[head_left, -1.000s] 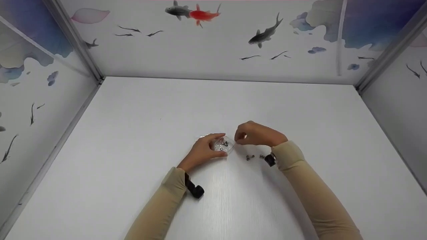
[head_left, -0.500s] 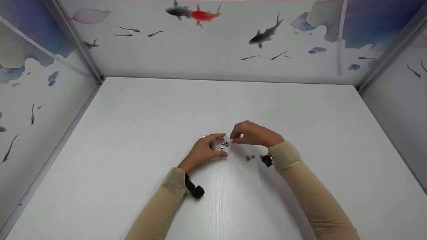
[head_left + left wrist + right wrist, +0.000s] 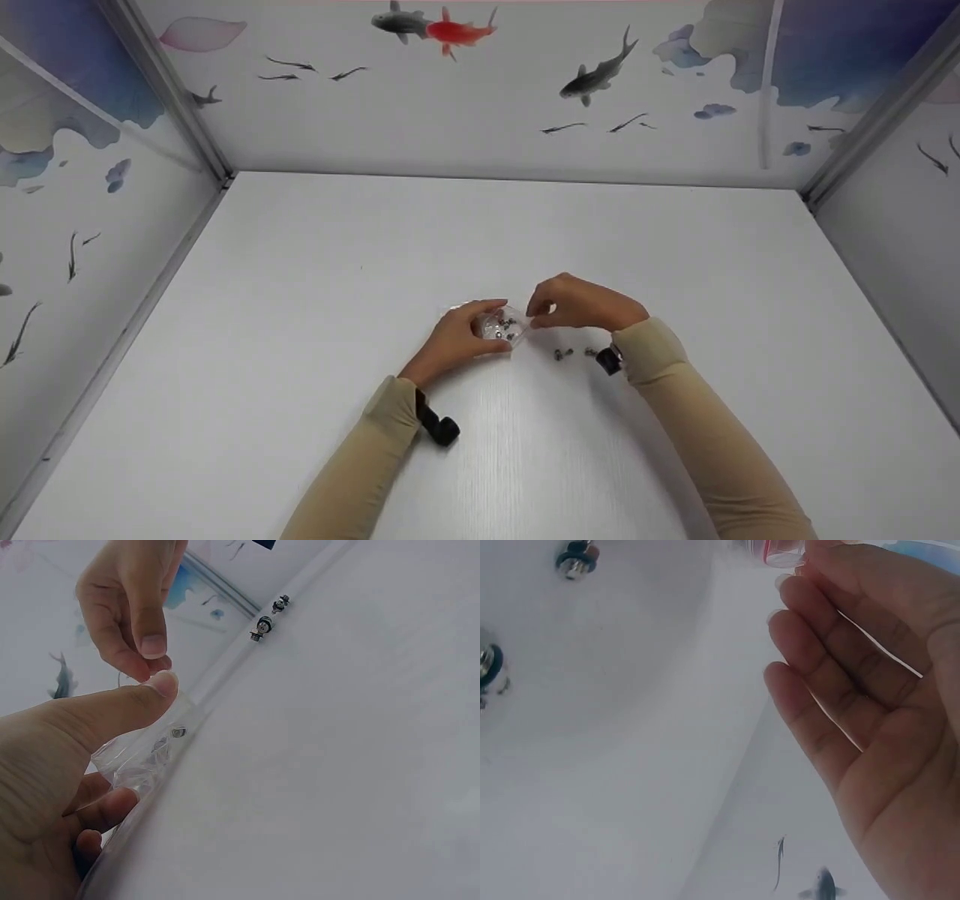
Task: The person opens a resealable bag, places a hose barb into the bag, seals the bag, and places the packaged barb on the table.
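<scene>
A clear plastic zip bag (image 3: pixel 517 328) with a red line along its mouth lies in the middle of the table, mouth spread. Several small screws (image 3: pixel 507 324) are inside it. My left hand (image 3: pixel 454 334) grips the bag from the left, thumb on the near side and fingers on the far side. At the bag's right edge is my right hand (image 3: pixel 581 301), thumb and forefinger together, pinching the rim. In the right wrist view its other fingers (image 3: pixel 810 720) are loosely bent. Loose screws with dark washers (image 3: pixel 561 354) lie right of the bag.
A further screw (image 3: pixel 590 352) lies next to the right wrist's black camera (image 3: pixel 609 361). The white table (image 3: pixel 375 240) is enclosed by printed panels (image 3: pixel 487 112) at the back and sides.
My right hand moved slightly left over the bag's mouth, then back right to its edge. More screws show inside the bag now. The left hand has stayed in place.
</scene>
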`<state>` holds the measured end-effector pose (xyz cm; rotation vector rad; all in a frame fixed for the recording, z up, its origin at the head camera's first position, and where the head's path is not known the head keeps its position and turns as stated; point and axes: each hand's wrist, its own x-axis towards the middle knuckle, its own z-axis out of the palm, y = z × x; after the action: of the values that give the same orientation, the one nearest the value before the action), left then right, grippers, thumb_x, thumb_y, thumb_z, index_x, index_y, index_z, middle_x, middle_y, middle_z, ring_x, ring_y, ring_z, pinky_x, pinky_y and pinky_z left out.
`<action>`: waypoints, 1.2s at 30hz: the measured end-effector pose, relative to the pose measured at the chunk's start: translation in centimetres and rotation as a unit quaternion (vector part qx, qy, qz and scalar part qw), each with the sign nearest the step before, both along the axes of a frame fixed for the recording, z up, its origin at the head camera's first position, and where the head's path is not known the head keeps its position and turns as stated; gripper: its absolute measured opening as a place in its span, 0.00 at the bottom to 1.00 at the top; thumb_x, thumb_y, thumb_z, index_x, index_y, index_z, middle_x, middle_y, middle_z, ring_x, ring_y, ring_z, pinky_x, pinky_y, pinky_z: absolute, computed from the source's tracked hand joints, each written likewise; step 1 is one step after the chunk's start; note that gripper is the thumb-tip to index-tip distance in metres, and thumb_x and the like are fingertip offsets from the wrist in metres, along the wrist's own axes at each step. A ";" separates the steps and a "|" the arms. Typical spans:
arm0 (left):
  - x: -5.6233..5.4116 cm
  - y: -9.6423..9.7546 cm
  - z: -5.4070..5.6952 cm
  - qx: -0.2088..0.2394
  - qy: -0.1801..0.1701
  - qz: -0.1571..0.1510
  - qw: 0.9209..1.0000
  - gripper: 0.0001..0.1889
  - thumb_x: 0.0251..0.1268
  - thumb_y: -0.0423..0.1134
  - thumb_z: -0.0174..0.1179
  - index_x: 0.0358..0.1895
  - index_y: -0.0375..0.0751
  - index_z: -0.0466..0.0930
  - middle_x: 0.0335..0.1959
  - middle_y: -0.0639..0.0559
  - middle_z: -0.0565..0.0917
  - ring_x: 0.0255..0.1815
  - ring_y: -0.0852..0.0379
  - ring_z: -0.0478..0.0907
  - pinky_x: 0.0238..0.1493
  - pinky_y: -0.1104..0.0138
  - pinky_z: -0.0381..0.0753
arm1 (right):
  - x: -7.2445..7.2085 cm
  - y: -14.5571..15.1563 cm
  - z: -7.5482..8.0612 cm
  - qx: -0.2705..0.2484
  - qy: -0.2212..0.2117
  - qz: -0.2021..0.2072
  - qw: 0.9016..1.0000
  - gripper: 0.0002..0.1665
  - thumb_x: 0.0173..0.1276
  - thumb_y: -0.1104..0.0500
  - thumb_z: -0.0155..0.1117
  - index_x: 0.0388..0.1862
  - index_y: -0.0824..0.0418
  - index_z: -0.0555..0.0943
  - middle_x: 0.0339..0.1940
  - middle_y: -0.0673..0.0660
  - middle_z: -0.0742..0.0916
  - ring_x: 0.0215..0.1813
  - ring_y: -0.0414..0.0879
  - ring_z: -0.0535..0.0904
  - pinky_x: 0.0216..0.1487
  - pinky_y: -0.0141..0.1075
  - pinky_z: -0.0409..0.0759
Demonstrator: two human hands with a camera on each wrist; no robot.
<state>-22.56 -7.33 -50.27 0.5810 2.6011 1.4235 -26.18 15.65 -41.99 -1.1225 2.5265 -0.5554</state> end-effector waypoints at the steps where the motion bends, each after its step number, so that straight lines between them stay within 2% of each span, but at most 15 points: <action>1: 0.0 0.0 0.0 0.000 0.001 -0.001 1.000 0.36 0.49 0.50 0.73 0.66 0.53 0.73 0.54 0.54 0.81 0.44 0.59 0.72 0.49 0.64 0.71 | 0.1 0.1 0.0 0.007 -0.005 -0.005 1.000 0.10 0.63 0.61 0.67 0.43 0.62 0.87 0.40 0.54 0.88 0.44 0.46 0.81 0.48 0.41 0.79; 3: 0.0 -0.1 -0.1 0.000 0.003 -0.003 1.000 0.36 0.50 0.50 0.73 0.66 0.52 0.73 0.44 0.54 0.82 0.37 0.60 0.70 0.42 0.66 0.69 | 0.2 0.4 0.0 0.017 -0.014 -0.012 1.000 0.10 0.63 0.60 0.68 0.43 0.61 0.87 0.41 0.53 0.88 0.44 0.45 0.81 0.48 0.41 0.79; 5: -0.1 -0.1 -0.1 0.000 0.003 -0.005 1.000 0.36 0.50 0.50 0.73 0.66 0.52 0.72 0.33 0.54 0.78 0.31 0.60 0.67 0.37 0.68 0.67 | 0.3 0.7 -0.1 0.022 -0.023 -0.014 0.999 0.11 0.63 0.59 0.68 0.43 0.61 0.86 0.41 0.53 0.88 0.44 0.45 0.81 0.48 0.41 0.80; 8: -0.1 -0.1 -0.1 -0.002 0.000 -0.005 1.000 0.36 0.50 0.50 0.73 0.66 0.52 0.72 0.27 0.56 0.73 0.29 0.61 0.66 0.34 0.69 0.66 | 0.5 1.2 -0.3 0.028 -0.036 -0.021 0.999 0.11 0.63 0.59 0.68 0.44 0.61 0.86 0.41 0.52 0.87 0.44 0.44 0.80 0.48 0.40 0.79; 19: 0.0 0.0 0.0 -0.005 0.003 0.000 1.000 0.37 0.49 0.51 0.74 0.66 0.52 0.73 0.28 0.57 0.72 0.29 0.61 0.65 0.35 0.68 0.65 | 0.9 2.7 -0.4 0.064 -0.078 -0.042 0.994 0.10 0.61 0.61 0.69 0.42 0.57 0.86 0.41 0.49 0.87 0.45 0.43 0.78 0.50 0.41 0.78; 27: 0.0 0.0 -0.1 -0.008 0.007 -0.002 1.000 0.37 0.49 0.51 0.73 0.66 0.51 0.73 0.29 0.54 0.75 0.29 0.61 0.65 0.36 0.68 0.65 | 0.9 3.1 -0.8 0.102 -0.113 -0.069 0.986 0.08 0.59 0.60 0.70 0.37 0.51 0.86 0.37 0.46 0.85 0.41 0.42 0.77 0.46 0.38 0.77; 32: -0.1 0.1 -0.1 -0.003 0.010 -0.004 1.000 0.37 0.48 0.50 0.74 0.66 0.50 0.73 0.34 0.51 0.78 0.30 0.61 0.65 0.37 0.68 0.66 | 0.9 3.3 -1.0 0.121 -0.123 -0.068 0.983 0.07 0.59 0.63 0.69 0.36 0.52 0.86 0.36 0.47 0.85 0.37 0.40 0.77 0.44 0.37 0.77; 36: -0.1 0.1 -0.2 0.008 0.014 -0.009 1.000 0.37 0.47 0.48 0.75 0.65 0.47 0.74 0.31 0.51 0.77 0.27 0.61 0.65 0.35 0.69 0.66 | 0.9 3.3 -1.2 0.119 -0.131 -0.064 0.982 0.07 0.60 0.64 0.68 0.35 0.53 0.85 0.35 0.47 0.85 0.34 0.40 0.76 0.41 0.35 0.77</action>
<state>-22.66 -7.28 -50.45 0.6292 2.6015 1.4427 -25.27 18.90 -43.18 -0.7515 2.3690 -0.3892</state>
